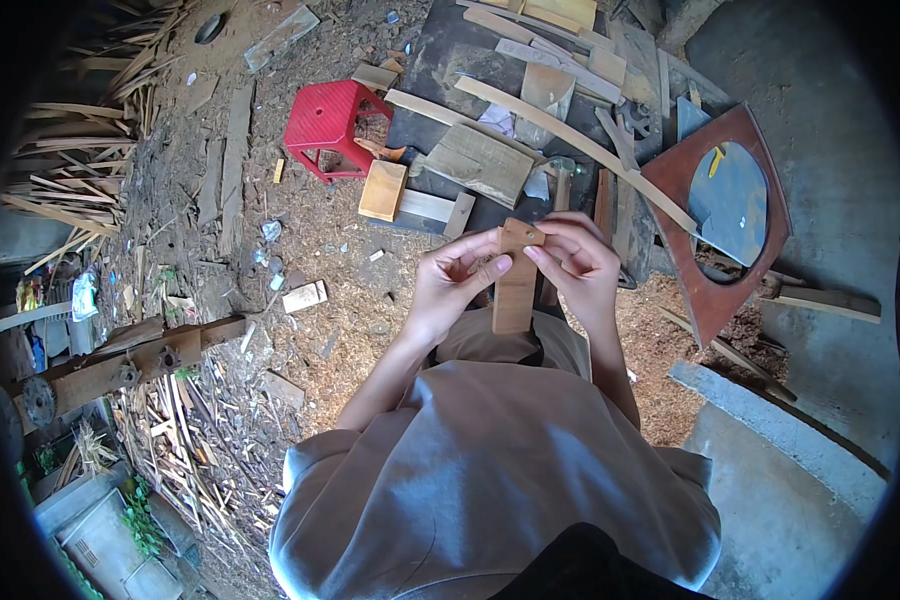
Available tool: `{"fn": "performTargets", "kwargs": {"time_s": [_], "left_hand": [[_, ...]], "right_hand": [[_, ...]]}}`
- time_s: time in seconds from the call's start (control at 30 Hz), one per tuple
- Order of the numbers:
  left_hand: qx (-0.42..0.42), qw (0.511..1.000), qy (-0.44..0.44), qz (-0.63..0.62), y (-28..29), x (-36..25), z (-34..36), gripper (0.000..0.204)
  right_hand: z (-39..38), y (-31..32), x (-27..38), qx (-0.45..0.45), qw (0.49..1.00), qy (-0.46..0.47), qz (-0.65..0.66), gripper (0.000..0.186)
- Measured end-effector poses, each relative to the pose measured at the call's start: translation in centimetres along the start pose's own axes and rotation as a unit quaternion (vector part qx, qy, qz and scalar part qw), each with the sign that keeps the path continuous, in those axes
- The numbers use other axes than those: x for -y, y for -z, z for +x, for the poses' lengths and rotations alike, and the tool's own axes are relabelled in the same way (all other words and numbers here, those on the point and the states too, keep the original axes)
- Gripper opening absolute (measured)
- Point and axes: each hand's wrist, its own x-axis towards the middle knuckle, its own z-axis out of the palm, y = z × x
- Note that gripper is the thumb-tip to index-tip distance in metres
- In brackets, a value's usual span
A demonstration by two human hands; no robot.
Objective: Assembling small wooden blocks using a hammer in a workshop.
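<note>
Centrally, wooden strip (513, 300) between hands (448, 283) (587, 270), held at far end.

The fingers (570, 236) of the right hand (588, 272) and those of the left hand (448, 287) covered parts of the wooden strip's (513, 300) upper end, and its underside was hidden. Marks near that end were too small to identify as holes or fasteners. The grey shirt (510, 450) hid most of the lap. A black shape (590, 572) was cut off by the lower edge. A curved slat (590, 145) covered part of the brown board (702, 308). Stacked wood strips (70, 150) faded into the dark rim; a pale scrap (271, 231) was unidentifiable.
</note>
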Motion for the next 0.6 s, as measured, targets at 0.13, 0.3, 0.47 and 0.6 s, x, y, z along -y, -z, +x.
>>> {"fn": "performTargets", "kwargs": {"time_s": [0.13,0.3,0.47,0.6], "left_hand": [[-0.022,0.999,0.028,-0.038,0.2,0.0,0.2,0.031],[-0.058,0.996,0.06,-0.019,-0.3,-0.3,0.0,0.03],[-0.026,0.999,-0.022,0.011,0.3,0.7,0.4,0.031],[-0.034,0.998,-0.041,0.022,0.2,0.9,0.4,0.032]], "right_hand": [[0.0,-0.2,0.1,-0.022,1.0,-0.005,0.015,0.03],[0.1,-0.2,0.1,-0.004,0.995,0.042,-0.095,0.03],[0.1,-0.4,0.4,-0.011,0.995,0.029,-0.095,0.032],[0.2,-0.5,0.2,-0.021,0.995,0.034,-0.087,0.033]]}}
